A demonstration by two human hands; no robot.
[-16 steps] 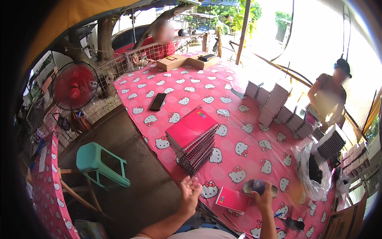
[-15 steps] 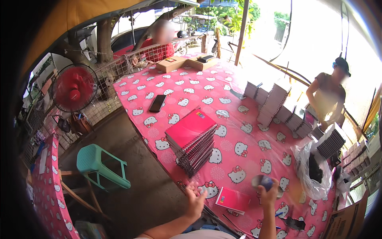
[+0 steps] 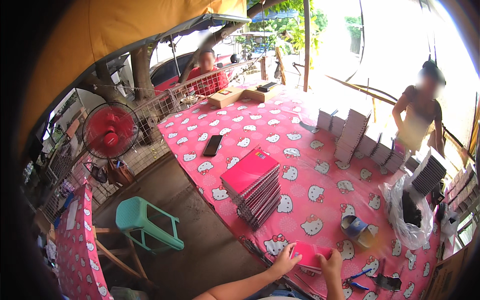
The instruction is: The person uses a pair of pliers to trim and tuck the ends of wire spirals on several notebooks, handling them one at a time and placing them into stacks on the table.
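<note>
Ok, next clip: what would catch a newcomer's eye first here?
The pink cartoon-cat tablecloth fills the middle, with a tall stack of pink spiral notebooks at its centre. At the near edge, the left hand and right hand hold a single pink notebook. A red fan stands at left.

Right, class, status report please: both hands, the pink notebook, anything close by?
Left hand and right hand both grip the pink notebook, flat on the table. Blue tape roll beside it, stacked notebooks behind.
</note>
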